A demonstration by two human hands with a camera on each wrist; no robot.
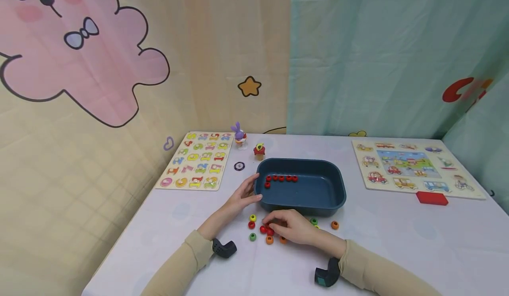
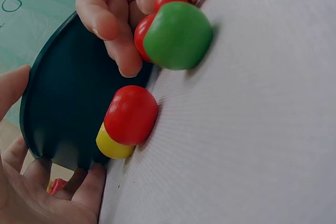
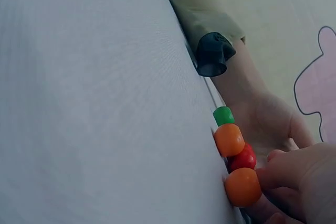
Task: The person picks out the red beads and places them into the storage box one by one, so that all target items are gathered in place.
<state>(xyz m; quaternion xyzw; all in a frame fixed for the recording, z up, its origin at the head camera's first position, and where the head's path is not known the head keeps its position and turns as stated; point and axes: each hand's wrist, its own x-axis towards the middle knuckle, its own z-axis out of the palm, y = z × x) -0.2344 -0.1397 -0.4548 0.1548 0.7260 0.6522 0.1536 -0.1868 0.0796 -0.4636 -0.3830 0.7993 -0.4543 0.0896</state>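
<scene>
Backing white tabletop (image 1: pixel 397 243): printed curtains (image 1: pixel 338 66) | left hand (image 1: pixel 238 197): spread against tray (image 1: pixel 316 190) | right hand (image 1: pixel 292 228) at beads (image 1: pixel 263 229): grip, cannot tell

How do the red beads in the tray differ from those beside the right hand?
The tray beads mostly form a straight row; the table beads bunch loosely. The tray beads lie inside the blue tray; the table beads lie on white cloth, near the right hand. Both are red and rounded.
</scene>
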